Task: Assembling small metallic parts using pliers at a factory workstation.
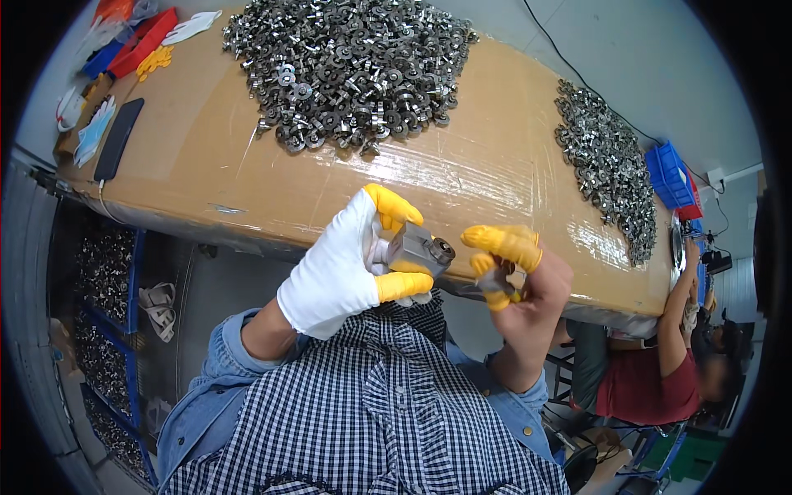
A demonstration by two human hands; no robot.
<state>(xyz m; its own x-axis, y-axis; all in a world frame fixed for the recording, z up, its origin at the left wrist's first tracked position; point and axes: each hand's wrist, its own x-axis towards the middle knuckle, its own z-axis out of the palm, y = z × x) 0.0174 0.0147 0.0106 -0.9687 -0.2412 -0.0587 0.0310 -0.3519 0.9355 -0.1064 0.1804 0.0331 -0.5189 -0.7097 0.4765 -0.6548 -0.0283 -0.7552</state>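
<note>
My left hand [334,264], in a white glove with yellow fingertip covers, is closed around a grey metal block [410,251]. A small round metal fitting [443,249] with a hole in its middle sits at the block's right side. Just right of it, apart from the block, is my right hand [528,276], bare apart from yellow finger covers. Its fingers are curled around small metal parts [510,275], partly hidden and a little blurred. Both hands are in front of my body, near the table's front edge.
A big heap of small metal parts [355,70] lies on the cardboard-covered table [462,177], with a smaller heap [606,157] to the right. A phone [120,139] and red tray [144,41] are at left, a blue bin [670,175] at right. Another person [648,384] sits at far right.
</note>
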